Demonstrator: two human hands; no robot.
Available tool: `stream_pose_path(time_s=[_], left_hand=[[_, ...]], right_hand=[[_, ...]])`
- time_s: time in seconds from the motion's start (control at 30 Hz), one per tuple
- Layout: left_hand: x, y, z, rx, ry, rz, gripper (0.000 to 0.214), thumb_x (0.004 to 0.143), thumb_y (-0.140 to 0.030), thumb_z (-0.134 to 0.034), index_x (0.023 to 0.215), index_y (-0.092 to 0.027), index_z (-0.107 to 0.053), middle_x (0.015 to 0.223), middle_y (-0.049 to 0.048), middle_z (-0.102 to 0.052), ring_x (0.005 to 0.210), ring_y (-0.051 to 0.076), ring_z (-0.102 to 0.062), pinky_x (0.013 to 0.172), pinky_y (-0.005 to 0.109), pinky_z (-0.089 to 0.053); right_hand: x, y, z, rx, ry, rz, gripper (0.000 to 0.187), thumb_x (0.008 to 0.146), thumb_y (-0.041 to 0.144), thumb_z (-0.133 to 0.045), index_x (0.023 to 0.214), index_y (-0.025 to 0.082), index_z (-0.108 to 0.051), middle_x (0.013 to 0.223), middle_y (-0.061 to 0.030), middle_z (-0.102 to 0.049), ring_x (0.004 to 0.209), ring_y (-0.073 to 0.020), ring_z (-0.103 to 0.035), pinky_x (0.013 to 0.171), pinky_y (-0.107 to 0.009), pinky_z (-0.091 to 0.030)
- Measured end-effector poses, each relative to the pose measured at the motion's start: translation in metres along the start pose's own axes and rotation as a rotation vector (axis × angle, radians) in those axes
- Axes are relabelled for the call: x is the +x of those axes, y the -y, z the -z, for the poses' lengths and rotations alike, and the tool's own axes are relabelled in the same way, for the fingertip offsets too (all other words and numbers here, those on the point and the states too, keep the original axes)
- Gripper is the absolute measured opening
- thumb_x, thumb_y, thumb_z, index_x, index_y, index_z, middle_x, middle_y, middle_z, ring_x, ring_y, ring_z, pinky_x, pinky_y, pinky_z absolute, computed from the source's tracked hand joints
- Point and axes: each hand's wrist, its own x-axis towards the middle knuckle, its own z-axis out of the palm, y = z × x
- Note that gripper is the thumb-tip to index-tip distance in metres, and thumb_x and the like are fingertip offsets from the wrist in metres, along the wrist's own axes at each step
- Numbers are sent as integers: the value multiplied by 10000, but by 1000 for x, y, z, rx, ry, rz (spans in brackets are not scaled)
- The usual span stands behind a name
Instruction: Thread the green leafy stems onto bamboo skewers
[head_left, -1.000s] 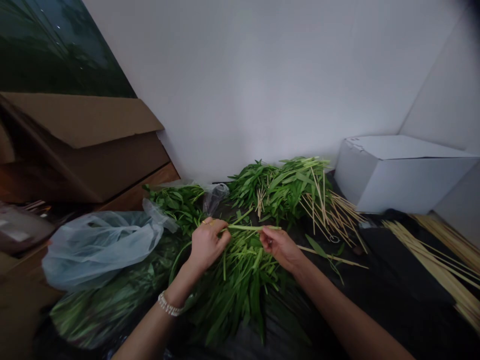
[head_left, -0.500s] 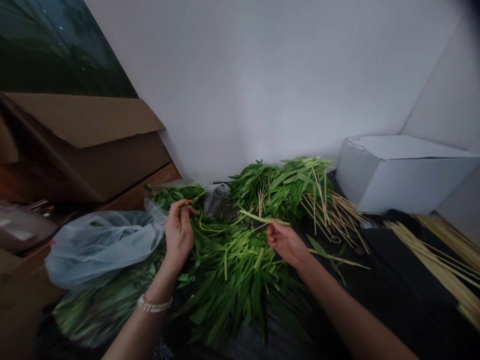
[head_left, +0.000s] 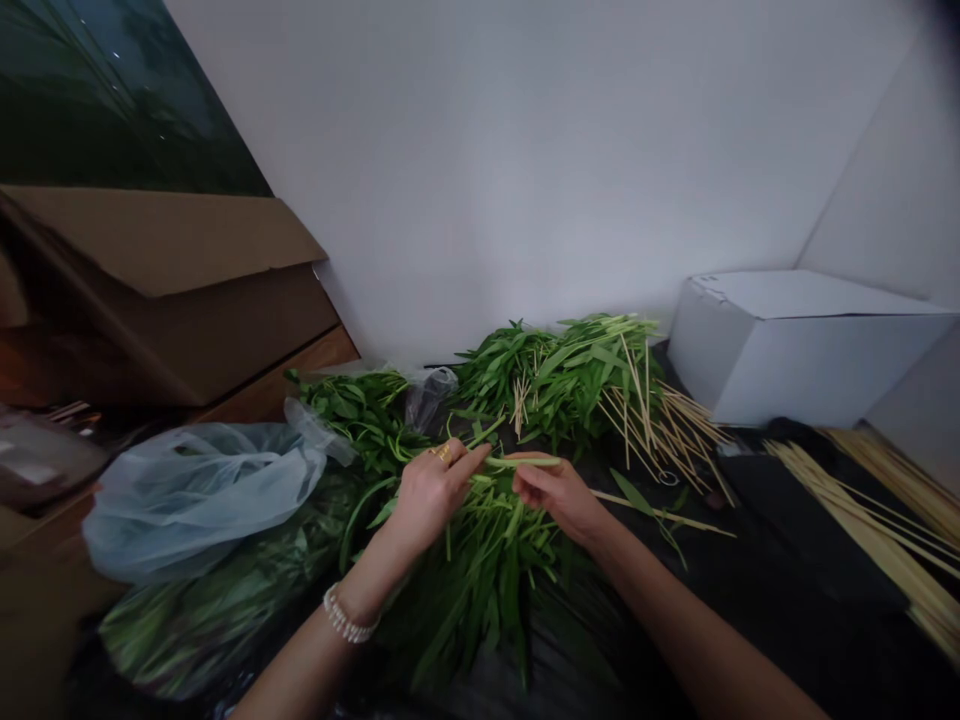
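Observation:
Just above the middle of a pile of leafy greens [head_left: 480, 590], which look like water spinach, my two hands come close together. My right hand [head_left: 551, 490] pinches a pale green stem [head_left: 536, 462] between thumb and fingers. On the left end of that stem, my left hand [head_left: 439, 485], with rings and a beaded bracelet, closes its fingers; the thumb is hidden behind them. Another short green piece [head_left: 487, 432] sticks out beyond the left fingertips. More leafy greens [head_left: 360, 410] lie beyond my left hand, by a clear plastic bag.
At the back, greens are heaped [head_left: 585, 370] with thin wooden sticks [head_left: 682, 430] beside them. A translucent plastic bag [head_left: 202, 500] lies left, near a cardboard box [head_left: 172, 270]. A white box [head_left: 810, 350] and pale strips [head_left: 840, 510] are at right.
My left hand has moved right and down from the greens at the back left to meet the stem. My right hand has shifted slightly left and lower, still holding the stem.

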Motion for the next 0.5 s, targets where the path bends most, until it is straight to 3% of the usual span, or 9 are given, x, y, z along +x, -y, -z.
stream_pose_path(time_s=[0.23,0.4,0.5], left_hand=[[2,1,0,37,53,-47,294,884,-175,-524,1167,-181,-599,880,45,-623,730,162,-603,656,270,-456],[5,1,-1,94,90,-61,98,849,-203,-547,882,-192,-638,783,31,-587,707,176,-572,647,286,-426],[8,1,-1,74,84,-26,115,835,-218,-538,745,-197,-608,732,23,-563,681,173,-549,635,287,-408]], right_hand=[[0,1,-2,53,-25,-21,274,718,436,-752,850,197,-734,641,12,-637,534,-84,-505,482,-220,-311],[0,-2,-2,-21,-6,-19,301,747,456,-719,832,170,-750,652,-8,-633,542,-88,-498,481,-225,-315],[0,-3,-3,-80,4,-34,322,749,477,-707,853,175,-753,658,-13,-642,536,-94,-505,476,-226,-319]])
